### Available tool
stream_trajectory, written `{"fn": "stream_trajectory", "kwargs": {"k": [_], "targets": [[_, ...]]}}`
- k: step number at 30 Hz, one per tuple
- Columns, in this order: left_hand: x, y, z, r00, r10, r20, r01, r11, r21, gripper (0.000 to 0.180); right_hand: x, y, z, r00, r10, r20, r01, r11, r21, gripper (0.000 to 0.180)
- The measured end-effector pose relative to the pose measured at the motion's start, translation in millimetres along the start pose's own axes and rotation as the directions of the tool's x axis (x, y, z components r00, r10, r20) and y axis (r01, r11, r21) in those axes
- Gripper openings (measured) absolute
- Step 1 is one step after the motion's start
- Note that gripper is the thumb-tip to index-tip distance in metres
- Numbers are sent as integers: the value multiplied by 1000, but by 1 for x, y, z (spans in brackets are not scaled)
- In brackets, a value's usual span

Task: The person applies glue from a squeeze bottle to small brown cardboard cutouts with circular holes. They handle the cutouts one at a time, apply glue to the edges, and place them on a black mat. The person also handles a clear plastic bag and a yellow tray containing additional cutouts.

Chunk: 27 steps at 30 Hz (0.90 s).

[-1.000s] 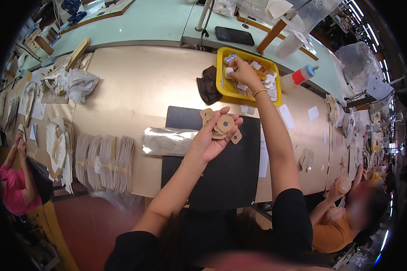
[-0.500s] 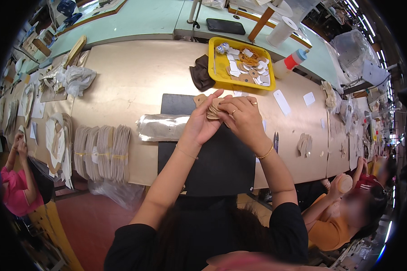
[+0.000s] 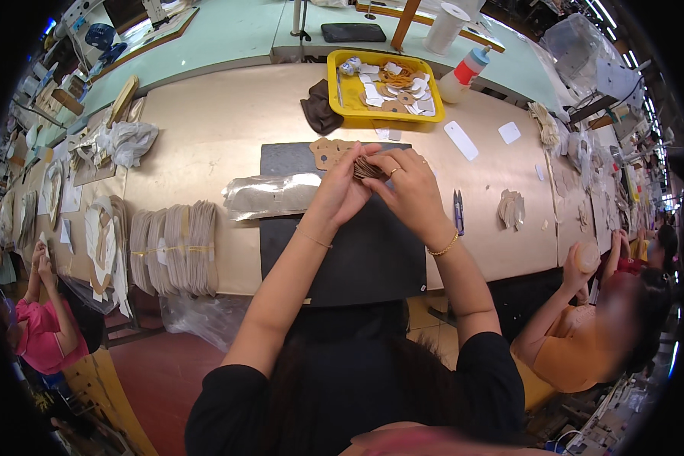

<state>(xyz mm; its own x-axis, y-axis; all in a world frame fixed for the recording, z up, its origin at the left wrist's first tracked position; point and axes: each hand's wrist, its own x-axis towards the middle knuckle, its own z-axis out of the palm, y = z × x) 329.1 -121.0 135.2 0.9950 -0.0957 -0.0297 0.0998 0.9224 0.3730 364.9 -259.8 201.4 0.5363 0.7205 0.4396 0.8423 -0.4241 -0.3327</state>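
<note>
Above the black mat, both of my hands hold a small stack of thin tan-brown cut pieces, fanned so their edges show. My left hand cups the stack from the left. My right hand has its thumb and fingers closed on the other side. Parts of the stack are hidden behind the fingers. Just beyond my left hand lies a tan scalloped piece with a dark hole. A shiny silver sheet lies across the mat's left side.
Behind the mat stands a yellow tray of small pieces, beside a dark cloth and a bottle. Bundled strips lie left. Dark snips and a pile of cut pieces lie right. People sit on both sides.
The stack has turned in my hands, from a pale flat face to darker, fanned edges. More of the scalloped piece now shows. The whole view has shifted slightly.
</note>
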Motion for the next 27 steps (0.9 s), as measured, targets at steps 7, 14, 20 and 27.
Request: {"fn": "stream_trajectory", "kwargs": {"k": [7,14,20,27], "targets": [[1,-8,-4,999,-39,-2,39,998,-47,39,-9,-2,6,996,88,4,-88,986,142,39],[0,-5,4,998,-55,25,55,998,-8,40,-6,5,11,982,168,-86,-151,972,180,38],[-3,-17,20,975,195,-111,-177,972,152,46,-1,4,14,947,197,-252,-171,977,125,33],[-2,-21,12,975,207,-82,-185,957,224,54,0,-7,26,936,334,-110,-291,912,290,36]]}}
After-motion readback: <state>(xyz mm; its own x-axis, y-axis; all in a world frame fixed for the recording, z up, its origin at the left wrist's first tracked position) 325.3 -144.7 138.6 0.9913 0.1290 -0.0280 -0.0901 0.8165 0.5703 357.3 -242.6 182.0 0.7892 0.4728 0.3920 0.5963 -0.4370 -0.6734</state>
